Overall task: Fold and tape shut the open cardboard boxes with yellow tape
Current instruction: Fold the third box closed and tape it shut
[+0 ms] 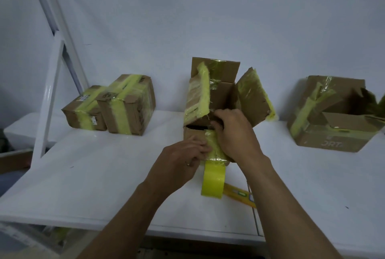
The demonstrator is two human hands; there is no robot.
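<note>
The left hand (185, 155) lies against the near wall of the open brown cardboard box (220, 94). Its fingers (199, 147) are nearly straight and press beside a strip of yellow tape (215, 147) stuck on that wall. The right hand (234, 133) is clamped over the near top edge of the same box, fingers curled inward past the rim. This box stands at the centre of the white bench (87, 177). Its rear flap (217, 69) is upright, and its left flap (198, 97) and right flap (253, 96) are splayed outward; all three carry old yellow tape.

The roll of yellow adhesive tape (213, 182) stands on edge on the bench, touching the box's near wall below the hands. A flat yellow tool (239, 194) lies just behind the roll.

Two closed cardboard boxes (125, 105) bound with yellow tape sit side by side, touching, at the far left. A second open cardboard box (333, 117) sits at the far right, well apart. A white metal frame (52, 84) rises at the bench's left end.
</note>
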